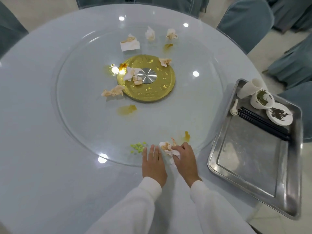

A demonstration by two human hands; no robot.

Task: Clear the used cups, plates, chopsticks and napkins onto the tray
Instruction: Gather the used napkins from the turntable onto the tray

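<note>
Gathering napkins looks like the step in hand; the right hand (183,157) curls its fingers round a stained, crumpled napkin (167,147) at the near edge of the glass turntable (76,115), while the left hand (152,159) lies flat just beside it, fingers straight and holding nothing, its fingertips near a small scatter of green food bits (137,146).

Judging by what lies where, the crockery part seems done; the metal tray (253,166) at the right edge of the tabletop (42,174) already carries paper cups (249,89), a soiled bowl (261,99), a soiled plate (279,115), a white spoon (234,108) and a bundle of black chopsticks (263,123), all crowded at its far end; the near half is bare metal.

What remains is napkins; several more lie crumpled well apart from the hands: one by the near-left rim of the gold hub (146,78) at (113,92), what may be one or two bunched on the hub itself (133,75), another on its far rim (165,61), and three further off at the far side (130,43), (150,33), (171,34); each will need a long reach or a turn of the glass.

Orange sauce smears (126,109) also mark the glass; wiping them falls outside the stated task.
</note>
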